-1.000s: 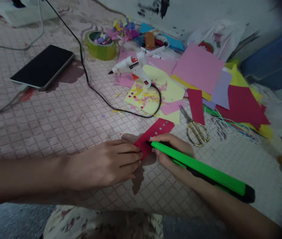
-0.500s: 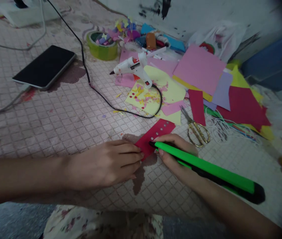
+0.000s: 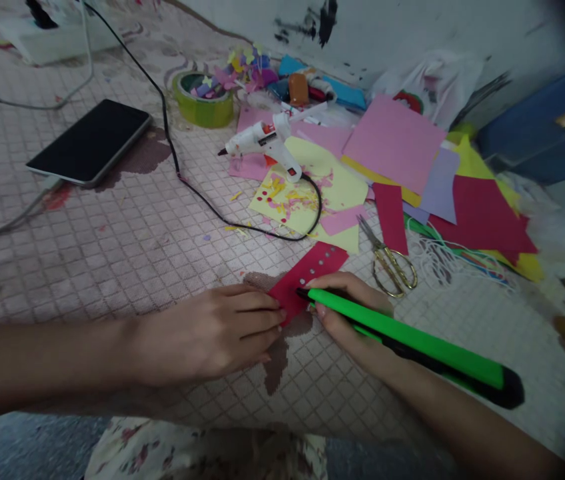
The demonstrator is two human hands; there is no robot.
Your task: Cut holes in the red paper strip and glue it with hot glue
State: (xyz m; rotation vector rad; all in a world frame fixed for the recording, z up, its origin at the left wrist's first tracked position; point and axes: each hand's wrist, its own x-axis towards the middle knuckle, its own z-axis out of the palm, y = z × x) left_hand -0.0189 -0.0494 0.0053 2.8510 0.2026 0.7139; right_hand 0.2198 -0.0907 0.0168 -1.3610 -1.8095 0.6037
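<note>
A red paper strip (image 3: 327, 257) with several small holes along its upper edge lies slanted on the quilted cloth. My left hand (image 3: 217, 330) holds its lower left end, fingers close together over the paper. My right hand (image 3: 355, 307) is closed round a long green and black hole punch (image 3: 412, 333), whose dark tip is over the strip just below the row of holes. My right fingertips are beside the strip's lower right edge. The underside of the punch and part of the strip are hidden by my hands.
Gold-handled scissors (image 3: 395, 267) and tangled white string (image 3: 447, 260) lie right of the strip. Behind are a white glue gun (image 3: 265, 140) with a black cord, coloured paper (image 3: 397, 143) and green tape (image 3: 202, 103). A phone (image 3: 90, 143) lies at the left.
The view has shifted slightly, so the objects behind appear a little lower. Both hands, the strip and the punch keep nearly the same places relative to each other.
</note>
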